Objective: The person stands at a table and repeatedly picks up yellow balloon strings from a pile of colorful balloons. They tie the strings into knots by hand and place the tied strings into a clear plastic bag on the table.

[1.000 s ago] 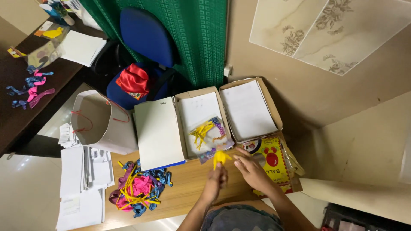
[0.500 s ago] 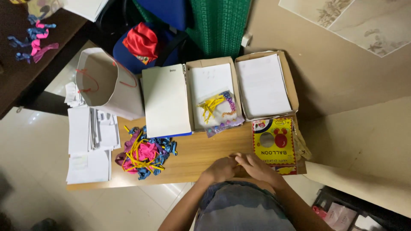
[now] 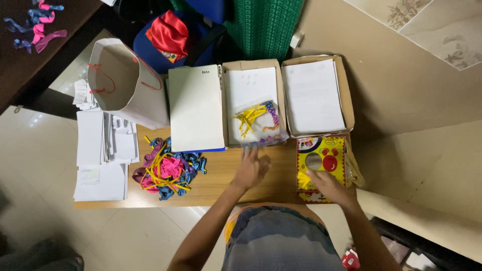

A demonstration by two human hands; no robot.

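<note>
My left hand (image 3: pixel 251 169) reaches forward over the wooden table (image 3: pixel 216 193) with fingers apart and nothing in it. It is just short of a clear bag of yellow and purple balloons (image 3: pixel 257 122) that hangs over the front edge of the middle cardboard box (image 3: pixel 227 100). My right hand (image 3: pixel 327 184) rests on the lower part of a yellow and red balloon packet (image 3: pixel 321 156). Its fingertips hold a small yellow balloon (image 3: pixel 303 179) at the packet's left edge.
A heap of pink, blue and yellow balloons (image 3: pixel 168 171) lies on the table's left. Behind it stand a white paper bag (image 3: pixel 125 85) and a white pad (image 3: pixel 196 108). A second box (image 3: pixel 346 95) holds white sheets. Paper stacks (image 3: pixel 100 150) lie far left.
Both hands were together at the table's near edge. Now the left has moved forward toward the bag of balloons and the right has moved right onto the packet. The view has tilted down.
</note>
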